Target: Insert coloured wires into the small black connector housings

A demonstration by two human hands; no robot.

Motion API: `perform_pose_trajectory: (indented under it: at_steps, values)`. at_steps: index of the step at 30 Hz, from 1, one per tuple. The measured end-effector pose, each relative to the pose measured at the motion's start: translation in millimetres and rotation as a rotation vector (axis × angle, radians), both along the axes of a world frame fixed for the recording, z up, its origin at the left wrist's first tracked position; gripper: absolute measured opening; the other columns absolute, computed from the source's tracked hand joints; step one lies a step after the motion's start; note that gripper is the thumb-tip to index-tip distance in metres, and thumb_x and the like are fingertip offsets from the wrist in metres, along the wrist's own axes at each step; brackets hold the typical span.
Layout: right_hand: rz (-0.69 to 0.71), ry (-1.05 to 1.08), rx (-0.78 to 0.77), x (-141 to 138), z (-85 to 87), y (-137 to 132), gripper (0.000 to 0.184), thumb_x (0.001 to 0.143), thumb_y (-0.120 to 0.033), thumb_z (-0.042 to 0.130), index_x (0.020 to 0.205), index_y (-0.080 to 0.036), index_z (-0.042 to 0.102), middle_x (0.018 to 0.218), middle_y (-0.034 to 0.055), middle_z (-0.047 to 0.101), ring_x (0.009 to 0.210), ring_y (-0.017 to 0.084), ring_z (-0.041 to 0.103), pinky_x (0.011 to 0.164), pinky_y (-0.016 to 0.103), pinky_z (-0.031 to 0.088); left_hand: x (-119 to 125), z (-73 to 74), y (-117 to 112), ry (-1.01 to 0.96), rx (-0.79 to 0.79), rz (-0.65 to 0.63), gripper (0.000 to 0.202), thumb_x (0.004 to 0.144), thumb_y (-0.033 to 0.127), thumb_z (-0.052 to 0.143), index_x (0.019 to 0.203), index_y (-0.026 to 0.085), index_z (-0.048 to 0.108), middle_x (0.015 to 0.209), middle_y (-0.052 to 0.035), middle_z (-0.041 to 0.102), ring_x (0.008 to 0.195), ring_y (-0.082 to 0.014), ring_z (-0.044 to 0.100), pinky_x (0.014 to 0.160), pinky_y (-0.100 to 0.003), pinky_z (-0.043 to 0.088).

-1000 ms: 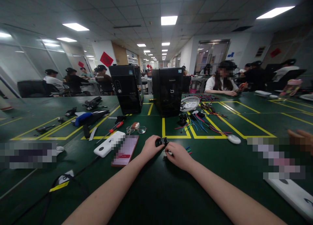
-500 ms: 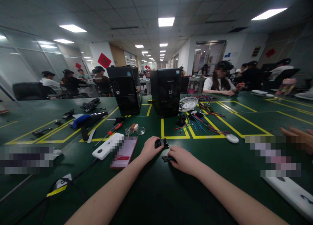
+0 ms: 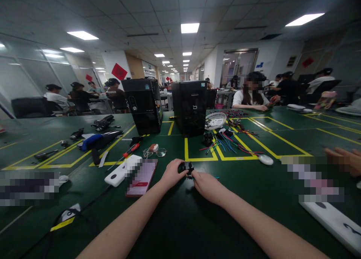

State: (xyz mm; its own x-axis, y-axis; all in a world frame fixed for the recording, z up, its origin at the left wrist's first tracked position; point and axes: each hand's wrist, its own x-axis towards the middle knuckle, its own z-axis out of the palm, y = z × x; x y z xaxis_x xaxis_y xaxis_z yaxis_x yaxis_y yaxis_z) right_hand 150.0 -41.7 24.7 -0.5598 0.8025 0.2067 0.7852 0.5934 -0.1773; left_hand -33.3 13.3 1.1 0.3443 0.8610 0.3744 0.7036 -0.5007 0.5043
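Note:
My left hand [image 3: 173,173] is closed around a small black plastic part [image 3: 187,166], which looks like a block with a notched top. My right hand [image 3: 208,185] is closed too, its fingertips meeting the near right side of that part. A thin bundle of coloured wires passes through its fingers, and the green-blue wire ends [image 3: 216,177] stick out behind the hand. The fingers hide where wires and part meet. To the left of my left hand lies a phone [image 3: 145,176] with a pink screen.
Two black computer towers [image 3: 144,108] stand ahead. Right of them are a white basket [image 3: 216,120], loose coloured wires [image 3: 225,142] and a white mouse [image 3: 266,160]. Glasses [image 3: 160,152], a red screwdriver [image 3: 131,150] and a white power bank [image 3: 120,174] lie left. Another person's hand [image 3: 344,159] shows at right.
My right hand has moved up and left with the wires, from just below the black part to touching it. My left hand keeps its hold. The view has shifted slightly.

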Motion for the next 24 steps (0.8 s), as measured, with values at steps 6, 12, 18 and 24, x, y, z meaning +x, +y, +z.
perform_pose_trajectory:
  at_steps: [6,12,18,24]
  values:
    - [-0.173,-0.006,0.01,4,9.6,3,0.03,0.09,-0.034,0.036,0.115,-0.021,0.044,0.087,0.0063,0.066,0.074,0.02,0.063,0.062,0.026,0.039,3,9.5,-9,0.033,-0.026,-0.233,0.035,0.075,0.036,0.063,0.107,0.022,0.059,0.101,-0.0061,0.054,0.095,-0.0215,0.051,0.085,-0.033,0.042]
    - [-0.251,-0.137,-0.054,7,8.3,6,0.03,0.087,-0.036,0.04,0.11,-0.021,0.05,0.088,0.0074,0.067,0.08,0.022,0.063,0.068,0.029,0.042,2,10.1,-13,0.061,-0.04,-0.336,0.057,0.08,0.033,0.058,0.132,0.023,0.037,0.104,-0.0053,0.056,0.099,-0.0205,0.05,0.091,-0.035,0.038]
    - [-0.55,-0.177,-0.15,42,19.9,28,0.025,0.079,-0.033,0.049,0.098,-0.017,0.053,0.09,0.0105,0.066,0.083,0.025,0.063,0.065,0.03,0.043,3,13.4,-14,0.073,-0.067,-0.319,0.056,0.08,0.031,0.057,0.132,0.024,0.037,0.114,-0.0068,0.055,0.107,-0.0222,0.048,0.096,-0.037,0.035]
    - [-0.937,-0.151,-0.309,141,26.9,51,0.028,0.076,-0.032,0.052,0.096,-0.013,0.056,0.096,0.0184,0.063,0.088,0.028,0.061,0.063,0.032,0.043,2,15.8,-15,0.096,-0.062,-0.316,0.049,0.081,0.029,0.056,0.128,0.024,0.042,0.116,-0.0066,0.055,0.108,-0.0221,0.048,0.096,-0.037,0.036]
